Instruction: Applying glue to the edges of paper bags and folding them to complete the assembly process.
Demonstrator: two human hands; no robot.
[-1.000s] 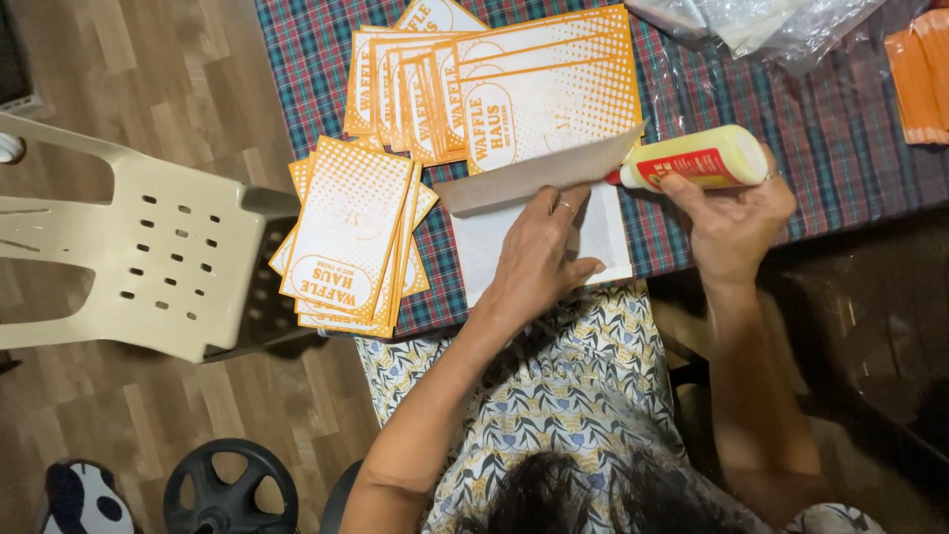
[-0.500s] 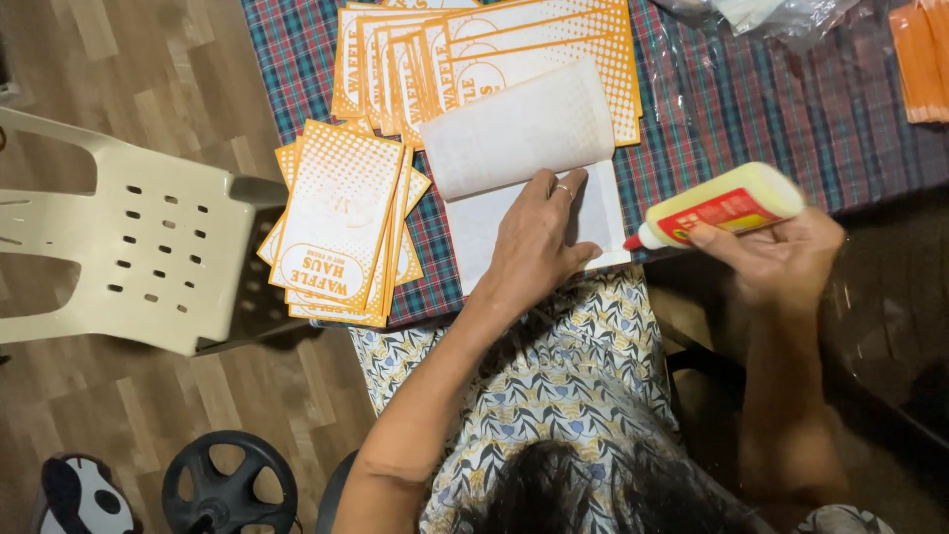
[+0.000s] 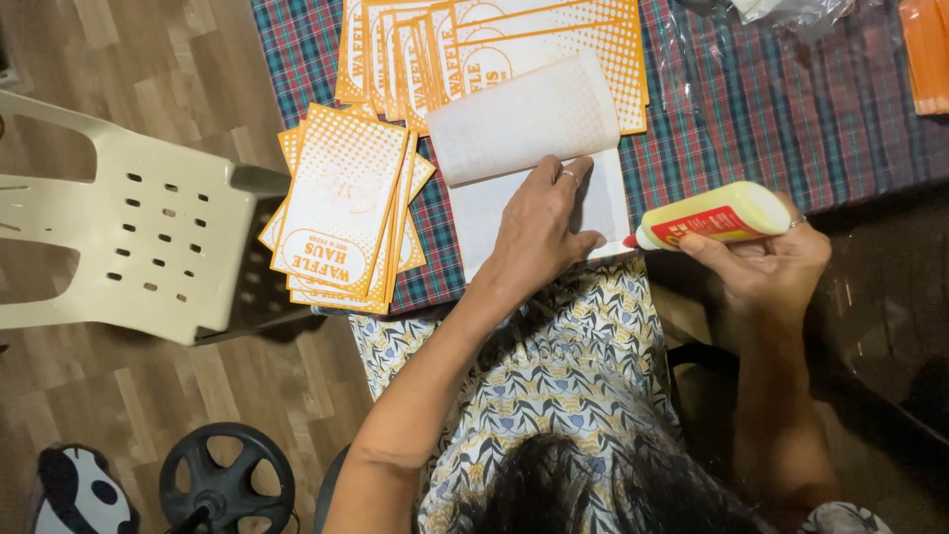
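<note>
At the left edge of the checked tablecloth [image 3: 791, 129] I see a stack of orange-and-white printed paper bags [image 3: 341, 208], fanned slightly and overhanging the table edge beside a beige plastic chair [image 3: 129, 237]. Behind it lies a second, wider spread of the same orange bags [image 3: 494, 49]. My left hand [image 3: 539, 232] lies flat, fingers spread, pressing down on a white paper bag [image 3: 524, 148] whose upper flap is folded over toward me. Just right of that bag, my right hand [image 3: 766, 262] is curled around a yellow glue bottle [image 3: 707, 216] with a red label, lying sideways, its red nozzle pointing at the white bag's lower right corner.
</note>
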